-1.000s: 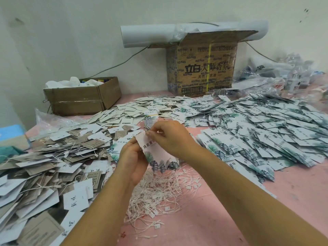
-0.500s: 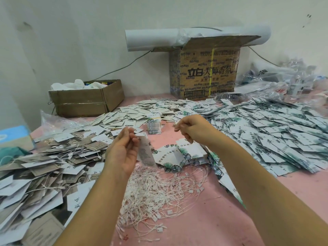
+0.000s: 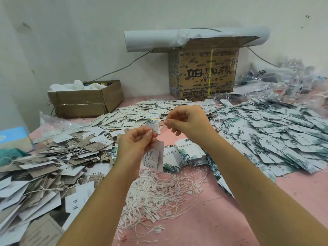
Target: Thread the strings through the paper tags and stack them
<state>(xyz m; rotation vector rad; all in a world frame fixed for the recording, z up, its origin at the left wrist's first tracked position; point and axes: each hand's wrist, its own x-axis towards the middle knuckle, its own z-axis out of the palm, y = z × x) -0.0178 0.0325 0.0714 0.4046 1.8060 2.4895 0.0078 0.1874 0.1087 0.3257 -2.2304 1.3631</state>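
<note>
Paper, white and printed, is the item in hand: the left hand (image 3: 136, 144) pinches the top edge of the held tags (image 3: 156, 155) between thumb and forefinger, and they hang straight down below the fingers, printed faces turned sideways. The right hand (image 3: 186, 121) is raised just beside and slightly beyond the left, its fingers curled and its thumb and forefinger pressed tip to tip. Whether a string lies in that pinch is too fine to make out. The two hands are apart, not touching.

Directly beneath the hands a tangled heap of loose strings (image 3: 159, 192) lies on the pink table (image 3: 230, 219). Just behind the held tags sits a low stack of leaf-printed tags (image 3: 188, 151). A small upright bundle of tags (image 3: 154, 123) stands beyond the left hand.

To the right a broad heap of leaf-printed tags (image 3: 266, 135) covers the table. To the left lies a heap of grey and brown tags (image 3: 44, 166), several with strings showing. At the back wall stand a tall printed carton (image 3: 204, 73) with a paper roll (image 3: 156, 39) across its top, and a low open box (image 3: 85, 100). Clear plastic bags (image 3: 292, 82) are piled at the far right.
</note>
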